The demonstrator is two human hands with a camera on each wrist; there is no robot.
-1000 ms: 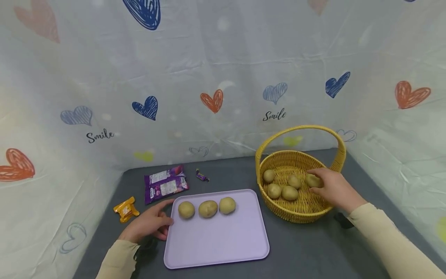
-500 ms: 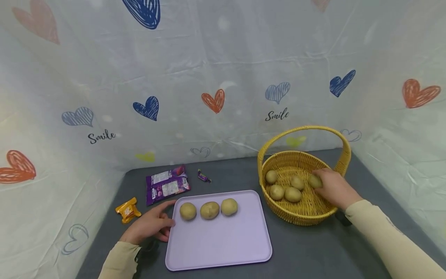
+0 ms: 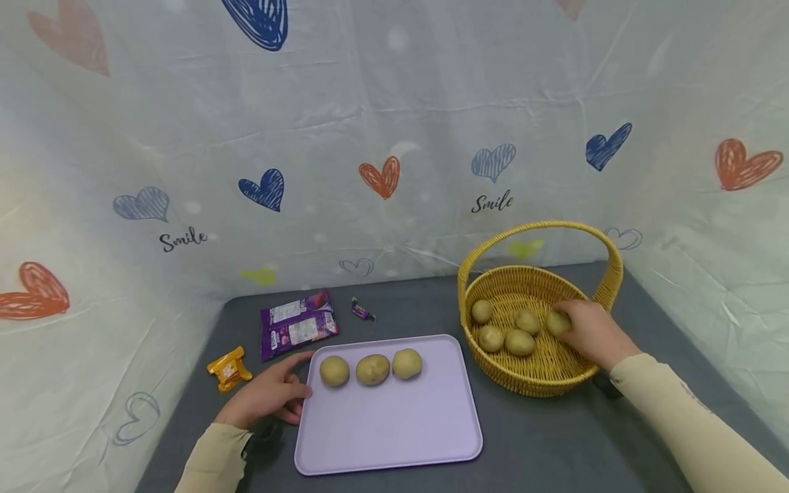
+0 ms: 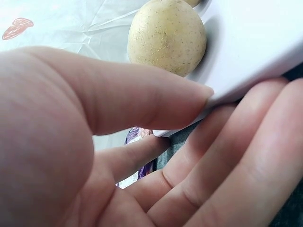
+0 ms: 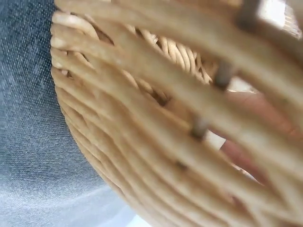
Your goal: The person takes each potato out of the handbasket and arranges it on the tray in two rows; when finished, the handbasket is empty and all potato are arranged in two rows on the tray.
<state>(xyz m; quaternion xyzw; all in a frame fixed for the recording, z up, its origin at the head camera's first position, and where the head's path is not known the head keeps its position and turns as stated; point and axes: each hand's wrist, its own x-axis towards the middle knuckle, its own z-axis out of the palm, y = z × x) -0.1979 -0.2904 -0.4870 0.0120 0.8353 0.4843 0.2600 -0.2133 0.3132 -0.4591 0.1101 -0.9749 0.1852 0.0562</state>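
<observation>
My left hand point(image 3: 268, 392) is at the left edge of a pale lilac tray point(image 3: 388, 435). In the left wrist view the thumb lies on the tray's rim, with fingers at and under the edge. Three potatoes sit in a row along the tray's far side, the leftmost potato point(image 4: 166, 38) closest to that hand. Inside a yellow wicker basket point(image 3: 536, 387), my right hand point(image 3: 594, 332) grips a potato point(image 3: 557, 322) at the right. Several other potatoes point(image 3: 520, 342) lie to its left. The basket's woven wall point(image 5: 142, 118) mostly hides the right hand in the right wrist view.
A purple snack packet point(image 3: 298, 324) and a small purple wrapped candy point(image 3: 362, 309) lie behind the tray. An orange wrapped snack point(image 3: 229, 369) is left of the left hand. The basket's tall arched handle point(image 3: 539, 226) rises beside the right hand. A heart-printed curtain surrounds the dark table.
My right hand's fingers have settled closer around the potato in the basket. The left hand stays at the tray's edge. The head view has shifted slightly.
</observation>
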